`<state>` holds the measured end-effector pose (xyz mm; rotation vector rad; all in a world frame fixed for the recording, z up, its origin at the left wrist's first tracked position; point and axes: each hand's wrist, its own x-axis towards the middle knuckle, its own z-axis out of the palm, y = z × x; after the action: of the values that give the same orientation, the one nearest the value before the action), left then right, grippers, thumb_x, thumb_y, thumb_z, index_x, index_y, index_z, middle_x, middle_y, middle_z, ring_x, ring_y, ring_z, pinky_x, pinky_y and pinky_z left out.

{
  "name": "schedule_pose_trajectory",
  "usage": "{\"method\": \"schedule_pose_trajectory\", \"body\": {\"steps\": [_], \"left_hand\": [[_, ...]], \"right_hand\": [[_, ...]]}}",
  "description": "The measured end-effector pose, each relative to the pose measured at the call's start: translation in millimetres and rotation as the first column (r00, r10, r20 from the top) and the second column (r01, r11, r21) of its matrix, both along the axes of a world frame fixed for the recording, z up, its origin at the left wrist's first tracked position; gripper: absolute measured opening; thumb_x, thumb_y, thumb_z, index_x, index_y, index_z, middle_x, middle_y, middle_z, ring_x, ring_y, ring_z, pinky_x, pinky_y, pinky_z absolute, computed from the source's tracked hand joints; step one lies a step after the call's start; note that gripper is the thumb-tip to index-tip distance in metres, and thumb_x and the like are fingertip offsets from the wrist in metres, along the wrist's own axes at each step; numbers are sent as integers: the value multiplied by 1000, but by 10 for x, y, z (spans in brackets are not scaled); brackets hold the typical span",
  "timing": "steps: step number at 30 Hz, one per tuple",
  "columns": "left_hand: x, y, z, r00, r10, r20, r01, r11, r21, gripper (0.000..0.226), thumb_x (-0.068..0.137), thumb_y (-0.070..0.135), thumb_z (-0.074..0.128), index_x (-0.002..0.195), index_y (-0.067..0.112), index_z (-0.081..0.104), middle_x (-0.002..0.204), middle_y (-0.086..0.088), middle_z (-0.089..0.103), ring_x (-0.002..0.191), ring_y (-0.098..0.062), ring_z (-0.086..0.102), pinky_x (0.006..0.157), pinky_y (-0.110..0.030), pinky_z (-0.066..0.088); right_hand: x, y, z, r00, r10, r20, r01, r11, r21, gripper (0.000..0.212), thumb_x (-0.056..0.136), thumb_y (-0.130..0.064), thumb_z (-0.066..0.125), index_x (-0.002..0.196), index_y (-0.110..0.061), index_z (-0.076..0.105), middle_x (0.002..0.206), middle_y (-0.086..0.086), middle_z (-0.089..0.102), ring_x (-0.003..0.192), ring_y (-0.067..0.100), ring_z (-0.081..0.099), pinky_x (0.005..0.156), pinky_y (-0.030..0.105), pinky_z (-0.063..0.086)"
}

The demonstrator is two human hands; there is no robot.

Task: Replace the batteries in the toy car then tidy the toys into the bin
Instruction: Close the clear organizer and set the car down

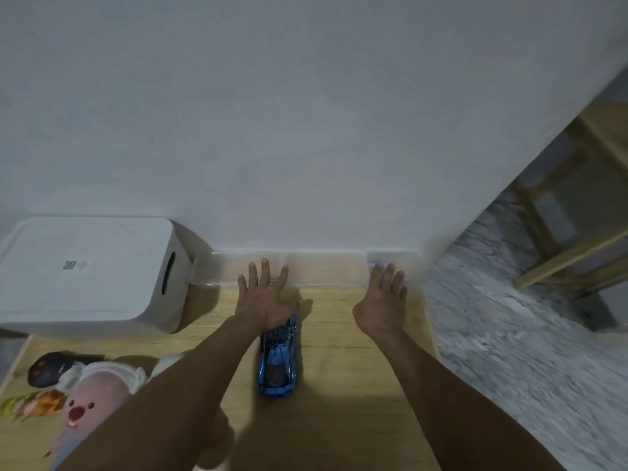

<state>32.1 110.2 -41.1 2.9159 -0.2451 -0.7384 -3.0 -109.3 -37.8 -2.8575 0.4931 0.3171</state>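
Note:
A shiny blue toy car [278, 363] lies on the wooden table, its length pointing away from me. My left hand [265, 295] is spread flat with straight fingers just beyond the car, its heel over the car's far end. My right hand [384, 300] is held out open to the right, fingers straight, tips near a clear plastic box [394, 263] by the wall. A white bin [91, 273] with a closed lid and a side handle slot stands at the left against the wall. Neither hand holds anything.
At the lower left lie a pink plush toy [91, 399], a black remote-like object [54, 367] and a small orange and yellow toy [37, 404]. The table's right edge [430, 328] drops to a grey marble floor, where a wooden stool [571, 239] stands. A white wall lies straight ahead.

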Motion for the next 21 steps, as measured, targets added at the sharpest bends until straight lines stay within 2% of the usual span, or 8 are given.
{"method": "schedule_pose_trajectory", "body": {"steps": [6,11,15,19,21], "left_hand": [[-1,-10,18,1000,-3,-17,3,1000,11,89,90,69,35,153,30,-14,157,-14,-27,144,-37,-26,117,-54,-11],[4,-20,35,999,-14,-32,15,999,29,89,90,70,35,153,30,-14,158,-14,-26,144,-39,-25,117,-56,-10],[18,-20,127,997,24,-75,-23,1000,5,87,90,71,33,153,33,-12,159,-9,-26,145,-35,-25,113,-60,-14],[-61,-24,255,998,66,-7,-67,996,-54,85,91,66,38,154,33,-8,161,-9,-21,146,-32,-24,114,-59,-14],[-114,-14,322,994,106,32,-102,990,-93,82,93,60,42,155,30,-2,162,-8,-14,147,-31,-20,116,-57,-11]], "right_hand": [[-92,-42,-66,996,94,-13,-94,995,-20,94,83,-13,53,151,0,-10,157,24,-17,145,44,-17,121,48,0],[-98,-90,-61,993,105,-56,-103,994,46,95,83,-12,54,151,-2,-13,157,20,-23,144,39,-23,121,47,0],[-77,-114,0,990,104,-91,-99,994,55,90,86,-13,50,151,-3,-12,158,18,-21,146,37,-20,121,48,1],[-48,-139,115,987,100,-127,-93,994,60,85,90,-14,48,152,-5,-10,160,15,-18,147,36,-16,120,50,0],[-38,-109,159,993,80,-87,-73,995,73,86,89,-13,49,152,-6,-8,161,14,-15,148,35,-13,119,54,0]]}}
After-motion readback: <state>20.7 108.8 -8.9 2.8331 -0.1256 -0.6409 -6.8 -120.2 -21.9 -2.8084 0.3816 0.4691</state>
